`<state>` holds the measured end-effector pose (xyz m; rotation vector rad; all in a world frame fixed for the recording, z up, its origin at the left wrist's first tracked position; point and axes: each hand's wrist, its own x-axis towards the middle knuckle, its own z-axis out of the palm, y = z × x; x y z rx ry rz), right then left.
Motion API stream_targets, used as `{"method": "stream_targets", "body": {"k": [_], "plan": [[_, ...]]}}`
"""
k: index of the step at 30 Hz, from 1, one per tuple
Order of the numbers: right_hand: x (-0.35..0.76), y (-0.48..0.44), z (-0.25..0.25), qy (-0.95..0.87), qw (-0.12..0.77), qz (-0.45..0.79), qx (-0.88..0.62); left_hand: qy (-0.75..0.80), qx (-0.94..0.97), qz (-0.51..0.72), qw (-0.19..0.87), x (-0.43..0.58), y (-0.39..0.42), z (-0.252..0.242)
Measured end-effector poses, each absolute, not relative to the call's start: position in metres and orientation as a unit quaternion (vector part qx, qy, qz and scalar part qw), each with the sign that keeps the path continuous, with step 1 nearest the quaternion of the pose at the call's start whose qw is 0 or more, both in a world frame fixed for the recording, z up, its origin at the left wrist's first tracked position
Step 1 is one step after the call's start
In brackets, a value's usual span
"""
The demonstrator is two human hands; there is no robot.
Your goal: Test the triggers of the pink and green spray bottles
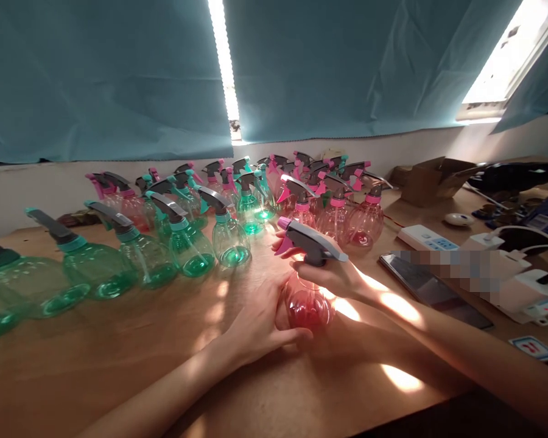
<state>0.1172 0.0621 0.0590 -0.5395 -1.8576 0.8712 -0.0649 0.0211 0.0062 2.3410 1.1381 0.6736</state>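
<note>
A pink spray bottle [309,309] stands upright on the wooden table between my hands, its grey and pink spray head [315,243] on top. My left hand [260,322] is wrapped round the left side of the bottle body, thumb across the front. Around the neck, just under the spray head, my right hand [331,274] is closed, with some fingers hidden behind it. Green spray bottles [192,255] stand in a row to the left. More pink ones [365,222] are just behind my right hand.
Several more green and pink bottles crowd the back by the wall. At the right lie a phone [429,289], a power strip [427,238] with plugs and cables, a cardboard box [432,182] and a white oval object [459,219]. Blue-green curtains [338,67] hang behind.
</note>
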Motion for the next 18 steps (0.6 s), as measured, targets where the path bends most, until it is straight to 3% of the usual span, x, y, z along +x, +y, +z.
{"method": "stream_targets", "body": {"k": [5,18], "plan": [[0.114,0.070,0.059,-0.758,0.495,0.371,-0.205,0.424,0.877,0.195,0.115,-0.088,0.024,0.006],[0.112,0.061,0.077,-0.728,0.501,0.362,-0.296,0.437,0.886,0.153,0.035,-0.108,0.017,0.003]]}}
